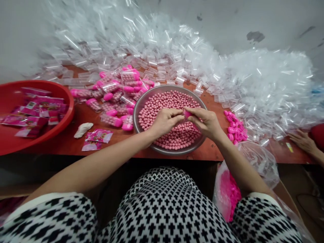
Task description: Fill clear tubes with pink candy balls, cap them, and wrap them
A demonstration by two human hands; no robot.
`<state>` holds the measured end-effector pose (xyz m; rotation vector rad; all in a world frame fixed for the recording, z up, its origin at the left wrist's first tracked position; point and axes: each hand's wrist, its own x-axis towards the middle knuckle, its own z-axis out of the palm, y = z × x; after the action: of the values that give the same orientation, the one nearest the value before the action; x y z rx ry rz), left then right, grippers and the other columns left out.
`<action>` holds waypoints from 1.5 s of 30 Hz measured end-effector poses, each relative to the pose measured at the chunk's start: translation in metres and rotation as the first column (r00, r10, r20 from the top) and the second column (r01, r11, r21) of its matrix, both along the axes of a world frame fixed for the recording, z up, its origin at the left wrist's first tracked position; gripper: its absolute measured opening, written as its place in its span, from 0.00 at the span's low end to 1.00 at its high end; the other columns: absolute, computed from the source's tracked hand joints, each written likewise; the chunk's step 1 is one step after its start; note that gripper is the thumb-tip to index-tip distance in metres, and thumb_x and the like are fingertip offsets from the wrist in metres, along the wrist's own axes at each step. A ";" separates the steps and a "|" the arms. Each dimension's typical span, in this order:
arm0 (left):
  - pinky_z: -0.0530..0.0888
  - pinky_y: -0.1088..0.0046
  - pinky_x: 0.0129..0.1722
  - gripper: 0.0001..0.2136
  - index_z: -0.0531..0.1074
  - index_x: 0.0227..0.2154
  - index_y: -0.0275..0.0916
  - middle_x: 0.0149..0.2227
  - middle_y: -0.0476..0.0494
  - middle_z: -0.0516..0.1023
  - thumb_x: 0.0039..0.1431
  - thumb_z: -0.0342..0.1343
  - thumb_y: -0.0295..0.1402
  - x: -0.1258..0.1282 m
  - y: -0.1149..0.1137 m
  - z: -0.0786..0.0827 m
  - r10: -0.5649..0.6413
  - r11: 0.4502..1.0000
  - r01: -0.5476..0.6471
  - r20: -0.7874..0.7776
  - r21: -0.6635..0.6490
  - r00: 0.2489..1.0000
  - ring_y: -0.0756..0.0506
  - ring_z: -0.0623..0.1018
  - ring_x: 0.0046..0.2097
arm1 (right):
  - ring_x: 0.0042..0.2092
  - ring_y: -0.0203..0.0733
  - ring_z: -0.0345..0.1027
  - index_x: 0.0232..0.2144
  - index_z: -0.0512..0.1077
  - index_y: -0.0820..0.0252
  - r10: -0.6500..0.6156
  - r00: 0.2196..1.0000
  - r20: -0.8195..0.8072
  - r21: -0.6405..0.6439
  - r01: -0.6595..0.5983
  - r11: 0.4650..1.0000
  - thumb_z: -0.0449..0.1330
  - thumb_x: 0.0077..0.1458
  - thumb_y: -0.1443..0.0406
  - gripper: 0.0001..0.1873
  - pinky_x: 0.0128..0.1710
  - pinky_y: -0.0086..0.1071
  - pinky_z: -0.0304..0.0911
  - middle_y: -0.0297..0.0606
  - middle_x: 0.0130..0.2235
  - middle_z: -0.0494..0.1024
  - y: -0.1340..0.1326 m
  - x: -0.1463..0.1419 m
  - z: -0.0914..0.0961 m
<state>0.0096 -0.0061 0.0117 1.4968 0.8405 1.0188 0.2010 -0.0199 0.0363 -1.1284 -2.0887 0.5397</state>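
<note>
Over a metal bowl [136,126] full of pink beads [174,140], my two hands meet at the fingertips. My right hand [207,122] pinches a bright pink cap [187,114] between thumb and fingers. My left hand [165,120] is closed against the cap's other side; whatever lies inside its curled fingers is hidden. Left of the bowl is a heap of bead-filled clear tubes [111,87] with pink caps. A small pile of loose pink caps [236,128] lies on the table to the right.
A red basin [68,114] at left holds pink packets [37,108]. Two packets [97,137] and a crumpled white scrap [83,130] lie beside it. Clear tubes [157,47] are heaped along the wall. A plastic bag [225,192] hangs at front right; another person's hand [303,141] rests far right.
</note>
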 end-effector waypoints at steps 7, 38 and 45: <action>0.76 0.69 0.36 0.18 0.81 0.37 0.38 0.35 0.45 0.81 0.42 0.71 0.40 0.000 0.003 0.002 0.089 0.934 0.064 0.404 -0.351 0.910 0.49 0.77 0.34 | 0.48 0.47 0.76 0.56 0.68 0.47 -0.086 0.846 -0.526 -0.303 -0.092 0.949 0.62 0.51 0.43 0.32 0.44 0.44 0.74 0.42 0.53 0.77 -0.013 0.013 -0.021; 0.73 0.63 0.53 0.08 0.82 0.38 0.42 0.42 0.44 0.83 0.57 0.60 0.34 -0.003 -0.003 -0.001 0.069 0.960 -0.069 0.012 0.270 0.998 0.43 0.79 0.48 | 0.42 0.45 0.75 0.33 0.74 0.56 -0.448 0.522 -0.725 -0.687 -0.508 0.520 0.65 0.45 0.59 0.12 0.49 0.48 0.72 0.35 0.34 0.81 -0.013 -0.029 -0.004; 0.76 0.60 0.48 0.12 0.79 0.42 0.40 0.39 0.55 0.83 0.55 0.64 0.37 -0.049 0.026 0.015 0.373 0.913 -0.380 0.069 0.152 0.925 0.46 0.80 0.41 | 0.45 0.43 0.75 0.40 0.74 0.57 -0.428 0.692 -0.582 -0.532 0.074 0.843 0.65 0.51 0.49 0.21 0.49 0.40 0.71 0.41 0.46 0.80 0.007 0.062 -0.010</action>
<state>-0.0394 0.0203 0.0263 1.4756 1.0665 1.4264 0.2625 -0.0126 0.0261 -1.2126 -1.1374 1.1700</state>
